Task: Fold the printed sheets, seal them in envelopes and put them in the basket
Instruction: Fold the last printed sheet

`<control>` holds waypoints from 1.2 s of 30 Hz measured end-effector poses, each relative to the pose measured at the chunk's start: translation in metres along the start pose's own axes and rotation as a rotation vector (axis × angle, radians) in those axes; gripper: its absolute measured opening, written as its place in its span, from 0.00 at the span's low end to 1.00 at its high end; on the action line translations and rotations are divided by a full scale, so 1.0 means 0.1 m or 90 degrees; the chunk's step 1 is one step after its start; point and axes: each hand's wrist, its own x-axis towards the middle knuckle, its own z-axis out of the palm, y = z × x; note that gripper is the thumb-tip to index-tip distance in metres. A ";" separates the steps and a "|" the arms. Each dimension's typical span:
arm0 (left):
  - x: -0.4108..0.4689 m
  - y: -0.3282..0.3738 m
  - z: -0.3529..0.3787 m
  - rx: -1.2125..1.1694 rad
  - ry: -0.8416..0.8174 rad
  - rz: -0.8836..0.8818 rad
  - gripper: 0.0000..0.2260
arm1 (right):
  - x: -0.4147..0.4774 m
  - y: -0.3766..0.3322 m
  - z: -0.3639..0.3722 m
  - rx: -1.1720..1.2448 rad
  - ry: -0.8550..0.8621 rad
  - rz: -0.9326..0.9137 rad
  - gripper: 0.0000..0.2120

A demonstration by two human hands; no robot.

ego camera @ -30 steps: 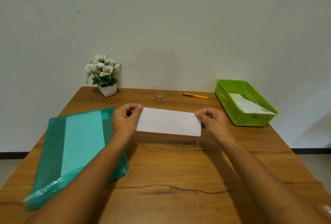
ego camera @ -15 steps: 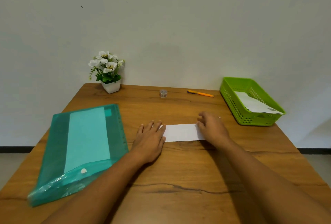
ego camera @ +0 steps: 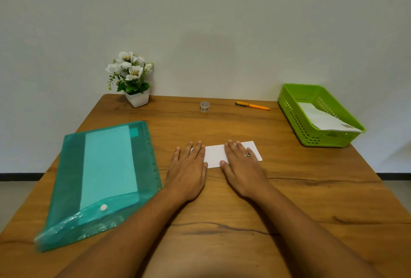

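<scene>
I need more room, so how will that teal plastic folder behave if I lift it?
Probably floppy: the teal plastic folder looks thin and crinkled at its near edge. Its glossy film may slide easily on the table.

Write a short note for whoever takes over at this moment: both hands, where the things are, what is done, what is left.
Left hand: open, flat, fingers pressing the left end of the folded sheet.
Right hand: open, flat, pressing its middle.
The sheet lies on the table between the teal folder and the green basket; a tape roll stands at the far edge.
Done: sheet folded into a strip; what looks like one envelope lies in the basket.
Left: put this sheet in an envelope, seal it, place it in the basket. No empty envelope is in sight.
</scene>
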 end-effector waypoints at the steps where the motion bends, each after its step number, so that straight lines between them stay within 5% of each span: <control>1: 0.00 0.00 0.00 0.001 0.002 -0.002 0.26 | -0.01 0.12 -0.02 -0.008 -0.008 0.027 0.32; 9: 0.00 0.00 0.01 0.006 -0.004 -0.004 0.27 | 0.01 0.35 -0.15 -0.070 -0.042 0.121 0.34; 17: 0.00 0.00 0.01 0.018 -0.007 -0.008 0.27 | 0.05 -0.27 0.02 -0.027 -0.013 -0.045 0.31; 29: 0.01 0.04 -0.04 0.024 -0.059 -0.049 0.29 | 0.00 0.51 -0.11 -0.038 -0.036 0.105 0.33; 36: -0.19 -0.01 -0.45 -0.026 -0.012 -0.041 0.28 | -0.04 0.11 -0.30 0.010 0.070 0.041 0.32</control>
